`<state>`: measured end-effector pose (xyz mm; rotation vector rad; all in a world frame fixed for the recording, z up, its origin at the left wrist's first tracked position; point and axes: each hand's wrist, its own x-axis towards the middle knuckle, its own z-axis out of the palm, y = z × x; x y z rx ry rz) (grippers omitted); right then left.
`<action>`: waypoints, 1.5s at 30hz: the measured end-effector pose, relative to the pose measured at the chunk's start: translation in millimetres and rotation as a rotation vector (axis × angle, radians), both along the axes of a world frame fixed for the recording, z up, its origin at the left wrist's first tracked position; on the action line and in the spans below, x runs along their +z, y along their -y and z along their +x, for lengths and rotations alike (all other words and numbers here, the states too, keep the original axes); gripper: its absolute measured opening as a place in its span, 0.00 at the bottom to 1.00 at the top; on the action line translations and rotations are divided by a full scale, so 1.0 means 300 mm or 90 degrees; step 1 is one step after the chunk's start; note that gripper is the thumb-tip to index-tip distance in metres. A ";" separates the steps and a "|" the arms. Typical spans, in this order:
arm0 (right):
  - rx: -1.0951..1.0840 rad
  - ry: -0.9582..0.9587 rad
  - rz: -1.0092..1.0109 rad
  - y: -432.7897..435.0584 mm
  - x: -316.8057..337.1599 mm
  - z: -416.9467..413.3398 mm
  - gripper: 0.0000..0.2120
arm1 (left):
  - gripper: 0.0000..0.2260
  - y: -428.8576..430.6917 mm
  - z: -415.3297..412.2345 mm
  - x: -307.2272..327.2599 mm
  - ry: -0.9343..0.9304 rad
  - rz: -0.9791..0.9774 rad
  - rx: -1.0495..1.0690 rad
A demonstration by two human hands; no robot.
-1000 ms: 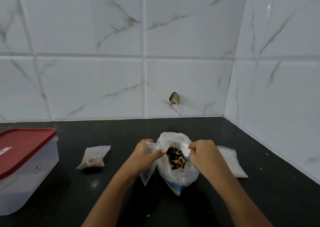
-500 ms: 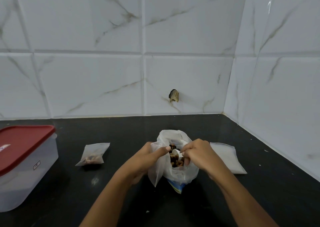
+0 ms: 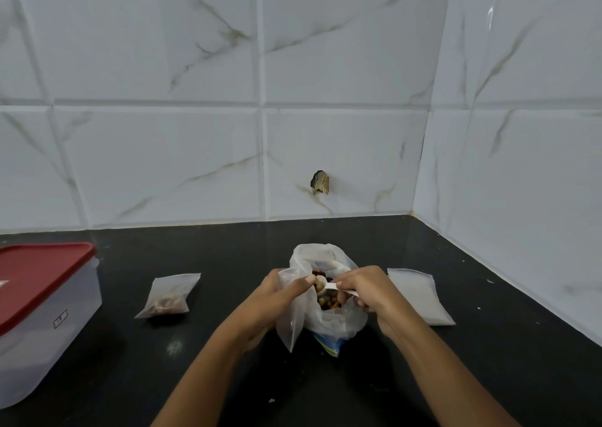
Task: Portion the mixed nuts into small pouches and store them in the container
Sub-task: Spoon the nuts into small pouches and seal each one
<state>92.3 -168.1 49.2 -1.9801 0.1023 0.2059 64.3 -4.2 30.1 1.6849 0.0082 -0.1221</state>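
A translucent plastic bag of mixed nuts [image 3: 329, 320] stands open on the black counter in front of me. My right hand [image 3: 366, 291] grips a small white spoon [image 3: 329, 286] loaded with nuts, held just over the bag's mouth. My left hand [image 3: 280, 296] pinches a small empty pouch [image 3: 290, 324] that hangs against the bag's left side. A filled pouch [image 3: 169, 296] lies flat to the left. The clear container with a red lid [image 3: 35, 299] sits at the far left, lid on.
A stack of flat empty pouches [image 3: 420, 296] lies right of the bag. The black counter [image 3: 228, 371] meets white marble-tiled walls behind and on the right, forming a corner at the back right. A chipped hole [image 3: 320, 183] marks the back wall.
My right hand dipped the spoon down into the nut bag and has now brought it up loaded with nuts, toward the pouch. My left hand keeps its hold on the pouch.
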 end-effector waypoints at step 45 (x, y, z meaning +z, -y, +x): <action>-0.006 0.670 -0.281 -0.002 0.022 -0.036 0.13 | 0.36 -0.011 0.010 0.034 0.158 0.131 0.037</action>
